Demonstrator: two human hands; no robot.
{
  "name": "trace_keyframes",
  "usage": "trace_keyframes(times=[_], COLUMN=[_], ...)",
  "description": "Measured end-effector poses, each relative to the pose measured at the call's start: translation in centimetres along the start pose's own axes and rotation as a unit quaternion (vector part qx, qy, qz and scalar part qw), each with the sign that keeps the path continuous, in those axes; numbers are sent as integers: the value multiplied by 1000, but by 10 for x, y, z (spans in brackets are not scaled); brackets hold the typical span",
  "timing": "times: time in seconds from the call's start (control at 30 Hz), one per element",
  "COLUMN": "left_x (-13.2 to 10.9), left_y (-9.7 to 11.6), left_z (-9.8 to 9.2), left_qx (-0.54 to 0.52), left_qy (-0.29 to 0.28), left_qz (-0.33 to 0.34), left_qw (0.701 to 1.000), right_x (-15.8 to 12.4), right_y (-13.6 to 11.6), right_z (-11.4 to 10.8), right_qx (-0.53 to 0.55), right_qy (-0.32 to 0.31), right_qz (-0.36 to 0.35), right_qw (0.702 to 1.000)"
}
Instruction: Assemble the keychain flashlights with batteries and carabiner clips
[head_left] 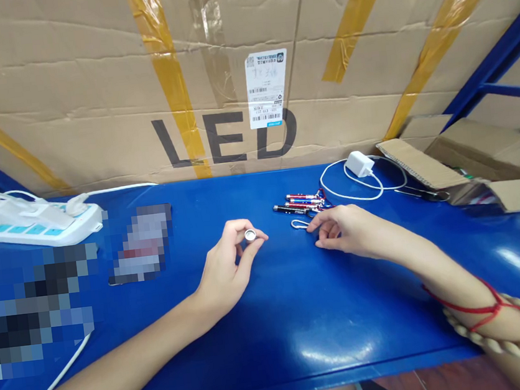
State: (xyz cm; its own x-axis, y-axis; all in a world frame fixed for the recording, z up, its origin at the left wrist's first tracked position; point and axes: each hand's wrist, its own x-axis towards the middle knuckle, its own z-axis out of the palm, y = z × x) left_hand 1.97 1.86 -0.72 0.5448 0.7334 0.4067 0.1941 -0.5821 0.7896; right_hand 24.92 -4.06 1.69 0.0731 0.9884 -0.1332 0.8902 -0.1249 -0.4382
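My left hand (228,265) rests on the blue table (303,328) near its middle and pinches a small round silver cap (250,235) between thumb and fingertips. My right hand (345,230) lies to the right of it, fingers curled, with its fingertips touching a small metal clip ring (299,223). Just behind that ring lies a small pile of pen-shaped mini flashlights (301,202) in red, blue and black. A red string and a bead bracelet circle my right wrist.
A large cardboard box marked LED (227,67) walls off the back. A white power strip (33,228) with plugs sits far left, a white charger with its cable (360,165) at back right, and an open cardboard box (472,164) at the right edge.
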Motion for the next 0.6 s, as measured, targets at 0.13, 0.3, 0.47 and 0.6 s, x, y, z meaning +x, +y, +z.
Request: trace_keyframes(times=[0.13, 0.3, 0.47, 0.6], left_x=[-1, -2, -1, -1], left_y=[0, -2, -2, -2], left_z=[-1, -1, -1, -1], left_qx=[4, 6, 6, 9], left_qy=[-15, -20, -23, -23], left_qz=[4, 1, -8, -7], left_qw=[1000, 1000, 1000, 1000], right_x=[-1, -3, -5, -6], right_y=[5, 11, 12, 7], right_z=[-5, -10, -15, -18], right_qx=[-55, -79, -102, -178], right_qy=[31, 31, 37, 84], right_qz=[19, 58, 86, 126], right_qw=[998, 995, 990, 972])
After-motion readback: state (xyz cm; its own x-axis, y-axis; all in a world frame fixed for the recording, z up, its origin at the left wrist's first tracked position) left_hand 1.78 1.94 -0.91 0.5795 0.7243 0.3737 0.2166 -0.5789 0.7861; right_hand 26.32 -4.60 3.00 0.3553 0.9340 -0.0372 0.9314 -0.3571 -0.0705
